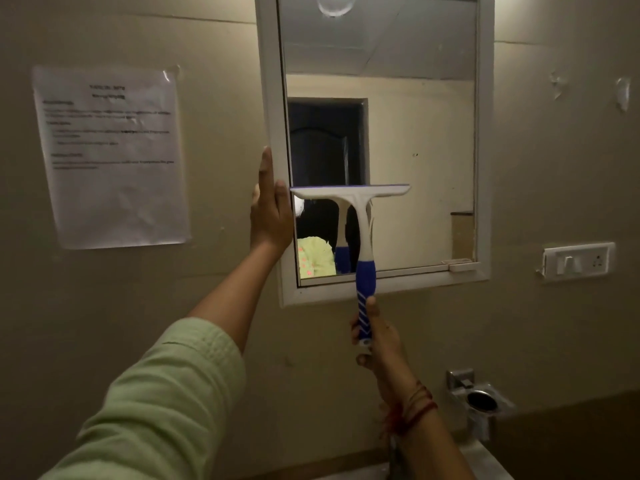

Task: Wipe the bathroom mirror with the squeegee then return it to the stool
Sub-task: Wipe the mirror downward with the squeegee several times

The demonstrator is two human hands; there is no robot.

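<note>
A white-framed mirror (485, 140) hangs on the beige wall ahead. The squeegee (360, 216) has a white head and a blue-and-white grip. Its blade lies flat against the lower left of the glass, level and about two thirds of the way down. My right hand (375, 336) grips the bottom of the handle, just below the mirror's frame. My left hand (272, 213) rests flat with fingers together against the frame's left side, beside the blade's left end. The stool is out of view.
A printed paper notice (110, 154) is taped to the wall at the left. A white switch plate (578, 261) sits right of the mirror. A metal holder (479, 400) juts from the wall at lower right, above a sink edge (491, 462).
</note>
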